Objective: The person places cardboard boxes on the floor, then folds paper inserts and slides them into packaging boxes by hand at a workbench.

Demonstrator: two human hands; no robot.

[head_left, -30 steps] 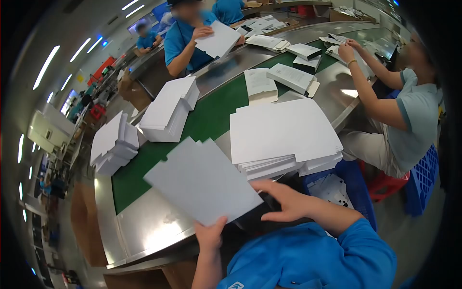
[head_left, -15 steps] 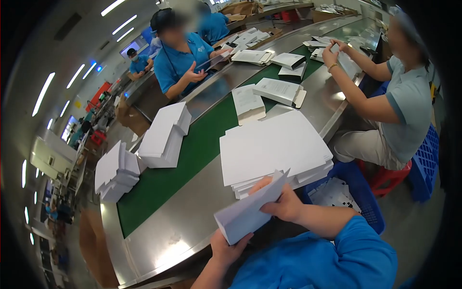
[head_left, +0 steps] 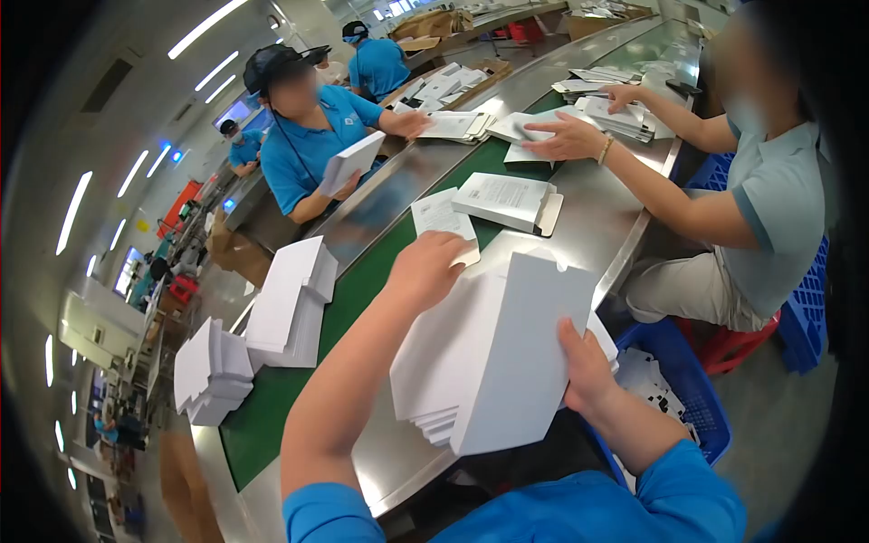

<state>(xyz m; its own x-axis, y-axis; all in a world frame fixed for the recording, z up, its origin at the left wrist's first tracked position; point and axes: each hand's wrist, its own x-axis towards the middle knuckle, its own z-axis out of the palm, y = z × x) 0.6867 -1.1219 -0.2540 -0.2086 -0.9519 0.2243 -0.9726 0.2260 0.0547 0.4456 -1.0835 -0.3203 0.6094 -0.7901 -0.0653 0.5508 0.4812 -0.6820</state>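
My right hand (head_left: 588,366) grips the right edge of a folded white carton (head_left: 525,353), tilted up over a stack of flat white cartons (head_left: 444,348). My left arm stretches forward across the belt. At its end, my left hand (head_left: 427,267) has its fingers curled down at the near end of a printed white box (head_left: 444,215) lying on the belt; the fingertips are partly hidden. Just beyond lies a second printed white box (head_left: 502,199) with an open end flap.
Two stacks of white cartons (head_left: 285,303) (head_left: 213,371) stand left on the green belt (head_left: 353,317). A blue crate (head_left: 692,389) with scraps sits below right. One co-worker (head_left: 317,127) across the belt holds a white box; another (head_left: 760,172) at right reaches over boxes.
The carton held in both hands has turned upright and stays in my right hand. My left hand has let go and moved forward to the printed box. The co-workers' hands have moved.
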